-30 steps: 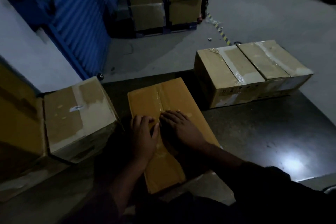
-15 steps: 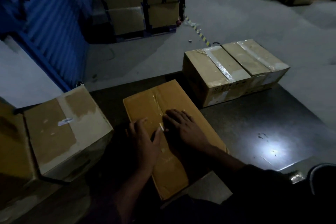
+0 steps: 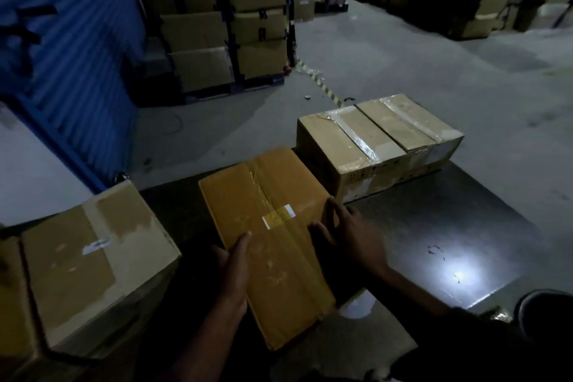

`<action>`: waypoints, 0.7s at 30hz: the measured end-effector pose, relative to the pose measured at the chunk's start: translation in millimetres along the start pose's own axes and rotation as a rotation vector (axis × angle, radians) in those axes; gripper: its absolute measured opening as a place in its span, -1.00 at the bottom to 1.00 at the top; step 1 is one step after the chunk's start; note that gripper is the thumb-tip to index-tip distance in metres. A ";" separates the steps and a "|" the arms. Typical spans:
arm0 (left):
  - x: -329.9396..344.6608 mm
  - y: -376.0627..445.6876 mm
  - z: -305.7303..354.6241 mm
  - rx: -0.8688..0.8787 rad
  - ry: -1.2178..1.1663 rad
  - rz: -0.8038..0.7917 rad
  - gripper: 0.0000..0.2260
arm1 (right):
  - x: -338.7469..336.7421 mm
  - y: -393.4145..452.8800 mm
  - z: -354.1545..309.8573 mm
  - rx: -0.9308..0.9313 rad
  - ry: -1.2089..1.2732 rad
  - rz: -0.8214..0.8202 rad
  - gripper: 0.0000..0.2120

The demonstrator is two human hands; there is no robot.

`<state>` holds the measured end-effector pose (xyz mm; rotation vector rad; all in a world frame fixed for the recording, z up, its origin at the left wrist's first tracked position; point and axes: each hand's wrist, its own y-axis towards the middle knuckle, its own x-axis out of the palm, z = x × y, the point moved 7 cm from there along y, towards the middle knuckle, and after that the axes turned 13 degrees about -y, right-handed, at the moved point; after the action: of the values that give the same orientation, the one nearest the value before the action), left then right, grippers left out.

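Note:
An orange-brown cardboard box (image 3: 269, 236) lies flat on the dark table (image 3: 434, 226) in front of me, sealed with clear tape and carrying a small white and yellow label on top. My left hand (image 3: 234, 270) holds its left edge, thumb on the top face and fingers down the side. My right hand (image 3: 350, 232) holds its right edge, thumb on top and fingers curled over the side. The box's near end sticks out past the table's front edge.
A pale taped box (image 3: 90, 260) stands at the left. Two more taped boxes (image 3: 378, 143) sit side by side at the table's far right. Stacked cartons on racks (image 3: 229, 28), a blue shutter (image 3: 71, 34) and grey floor lie beyond. A dark round object (image 3: 545, 310) is at lower right.
Both hands have left the middle of the box top, where they pressed along the tape, and moved apart to its left and right edges. The label is now uncovered.

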<state>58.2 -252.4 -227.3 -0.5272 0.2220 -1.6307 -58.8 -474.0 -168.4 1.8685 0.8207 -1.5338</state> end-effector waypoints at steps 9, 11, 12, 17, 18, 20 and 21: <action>95.4 -18.6 136.0 0.324 -0.066 -0.197 -0.58 | -127.3 43.2 23.2 -0.092 0.182 0.301 -0.28; 129.2 -22.1 153.6 0.366 -0.064 -0.235 -0.49 | -152.2 55.2 43.1 -0.076 0.199 0.367 -0.28; 147.6 -23.9 158.1 0.372 -0.056 -0.250 -0.48 | -163.4 63.1 56.0 -0.062 0.203 0.391 -0.28; 251.8 -25.9 160.4 0.410 -0.074 -0.321 -0.56 | -205.1 112.3 132.3 -0.036 0.199 0.448 -0.29; 276.7 -24.5 157.7 0.415 -0.079 -0.327 -0.52 | -211.8 124.4 151.5 -0.029 0.194 0.450 -0.29; 326.4 -22.1 148.6 0.393 -0.086 -0.334 -0.48 | -223.4 148.4 190.8 -0.002 0.159 0.449 -0.30; 352.9 -21.0 142.4 0.373 -0.095 -0.344 -0.50 | -228.8 161.3 212.5 0.016 0.141 0.447 -0.31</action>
<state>87.8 -571.5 -21.0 -0.3659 -0.2553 -1.9180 -102.9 -761.4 29.0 2.0197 0.4077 -1.1444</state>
